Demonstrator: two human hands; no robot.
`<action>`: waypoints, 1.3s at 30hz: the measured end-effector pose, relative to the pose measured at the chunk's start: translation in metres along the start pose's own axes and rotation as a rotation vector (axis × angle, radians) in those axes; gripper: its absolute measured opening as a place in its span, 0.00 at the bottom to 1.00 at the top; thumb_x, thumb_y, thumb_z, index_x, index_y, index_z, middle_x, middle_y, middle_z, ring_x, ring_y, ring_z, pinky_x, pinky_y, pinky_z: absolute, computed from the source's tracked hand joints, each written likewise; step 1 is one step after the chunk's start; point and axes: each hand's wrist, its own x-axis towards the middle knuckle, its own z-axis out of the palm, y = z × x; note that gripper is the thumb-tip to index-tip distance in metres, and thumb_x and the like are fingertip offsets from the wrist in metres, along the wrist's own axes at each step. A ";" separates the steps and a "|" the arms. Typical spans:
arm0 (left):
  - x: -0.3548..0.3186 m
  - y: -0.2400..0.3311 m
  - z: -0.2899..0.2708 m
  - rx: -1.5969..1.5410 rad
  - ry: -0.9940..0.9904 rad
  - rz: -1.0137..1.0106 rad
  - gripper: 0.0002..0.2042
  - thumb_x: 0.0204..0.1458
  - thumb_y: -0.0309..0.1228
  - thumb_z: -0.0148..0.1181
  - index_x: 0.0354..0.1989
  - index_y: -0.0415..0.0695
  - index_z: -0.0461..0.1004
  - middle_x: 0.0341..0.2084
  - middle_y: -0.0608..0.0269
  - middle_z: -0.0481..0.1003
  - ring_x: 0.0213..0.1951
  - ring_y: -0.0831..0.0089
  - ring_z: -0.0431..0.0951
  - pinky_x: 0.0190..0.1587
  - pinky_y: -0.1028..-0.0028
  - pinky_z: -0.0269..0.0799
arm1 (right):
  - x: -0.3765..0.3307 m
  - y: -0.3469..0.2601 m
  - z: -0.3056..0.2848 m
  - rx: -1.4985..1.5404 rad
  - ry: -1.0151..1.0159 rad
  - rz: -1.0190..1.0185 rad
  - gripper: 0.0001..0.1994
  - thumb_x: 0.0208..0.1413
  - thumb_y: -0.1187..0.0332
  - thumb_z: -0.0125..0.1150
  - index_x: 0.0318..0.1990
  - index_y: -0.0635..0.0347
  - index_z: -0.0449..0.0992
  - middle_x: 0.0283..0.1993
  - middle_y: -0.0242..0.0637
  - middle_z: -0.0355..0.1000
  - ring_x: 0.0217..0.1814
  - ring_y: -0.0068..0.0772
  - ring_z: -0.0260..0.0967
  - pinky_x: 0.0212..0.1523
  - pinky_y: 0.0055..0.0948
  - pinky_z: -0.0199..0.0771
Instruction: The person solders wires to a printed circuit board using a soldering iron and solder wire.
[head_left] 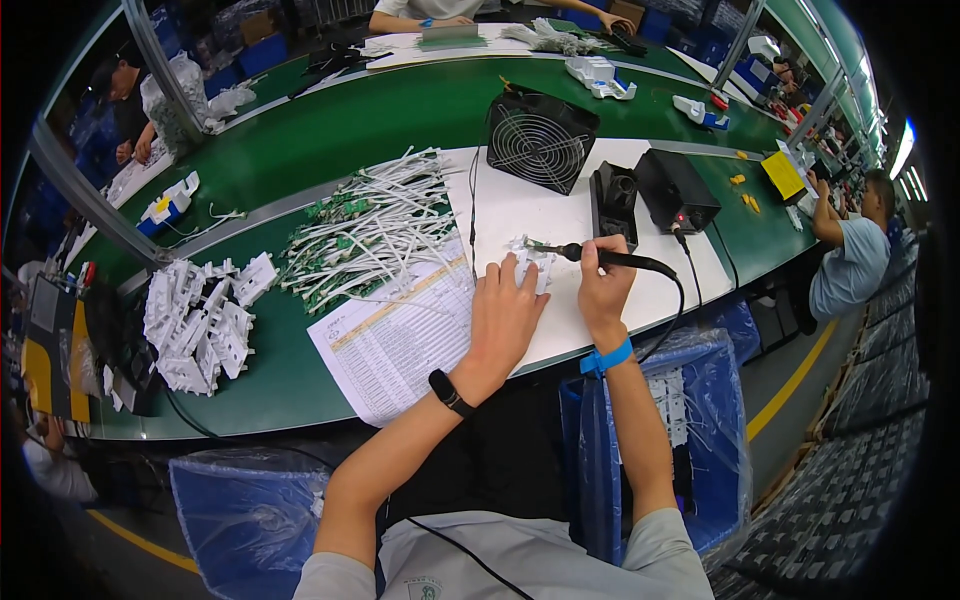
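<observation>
Grey short sleeves, black wristband on left wrist, blue strap on right wrist

On the table [330,130], the fan [540,140] stands behind the paper sheet [395,340]; the wired boards [370,230] lie left of it.

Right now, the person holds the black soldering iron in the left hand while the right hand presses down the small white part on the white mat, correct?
Not quite: the hands are swapped. The head view shows the right hand holding the black soldering iron, while the left hand presses down the small white part on the white mat.
</observation>
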 end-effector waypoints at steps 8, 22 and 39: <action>0.001 0.000 -0.001 -0.032 -0.006 -0.018 0.20 0.49 0.31 0.68 0.52 0.38 0.79 0.55 0.43 0.73 0.49 0.52 0.72 0.49 0.60 0.72 | 0.001 0.003 -0.007 0.081 0.185 -0.033 0.06 0.66 0.71 0.58 0.37 0.61 0.69 0.28 0.29 0.66 0.30 0.18 0.62 0.31 0.22 0.63; 0.003 0.000 -0.003 -0.057 -0.027 -0.060 0.21 0.48 0.29 0.68 0.52 0.38 0.79 0.57 0.43 0.72 0.51 0.52 0.72 0.52 0.60 0.73 | 0.000 0.005 -0.005 0.068 0.113 -0.047 0.08 0.65 0.70 0.58 0.35 0.61 0.69 0.26 0.29 0.66 0.27 0.16 0.60 0.28 0.20 0.61; 0.002 -0.001 -0.004 -0.062 -0.016 -0.052 0.20 0.48 0.29 0.68 0.52 0.38 0.79 0.58 0.43 0.72 0.50 0.53 0.72 0.52 0.61 0.72 | 0.000 0.003 -0.006 0.045 0.074 -0.046 0.06 0.65 0.72 0.58 0.35 0.62 0.70 0.27 0.30 0.68 0.28 0.17 0.62 0.29 0.20 0.63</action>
